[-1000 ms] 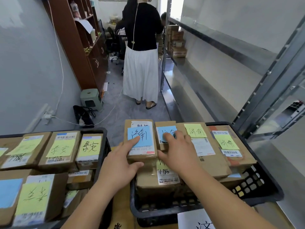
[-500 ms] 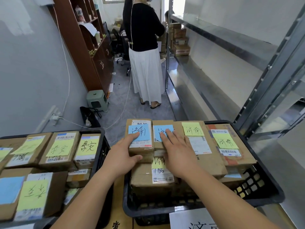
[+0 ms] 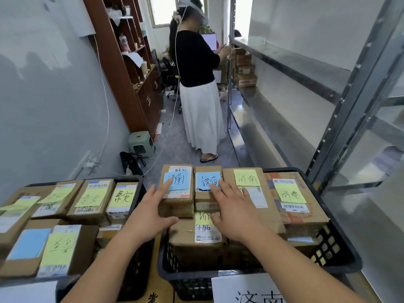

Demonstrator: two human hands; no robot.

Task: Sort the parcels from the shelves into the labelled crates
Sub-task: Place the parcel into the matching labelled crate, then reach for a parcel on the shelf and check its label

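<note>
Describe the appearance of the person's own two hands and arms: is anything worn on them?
Both forearms are bare as far as the bottom edge of the picture; no sleeve shows. The left hand and the right hand wear no gloves. No ring, watch, bracelet or cable is visible on either one. The fingernails look short and unpainted.

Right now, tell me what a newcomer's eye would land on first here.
First, the two bare hands at centre: the left hand and right hand lie flat on parcels with blue notes in the black crate on the right. Next, the yellow-noted parcels filling the left crate, and a person in a white skirt standing in the aisle beyond.
</note>
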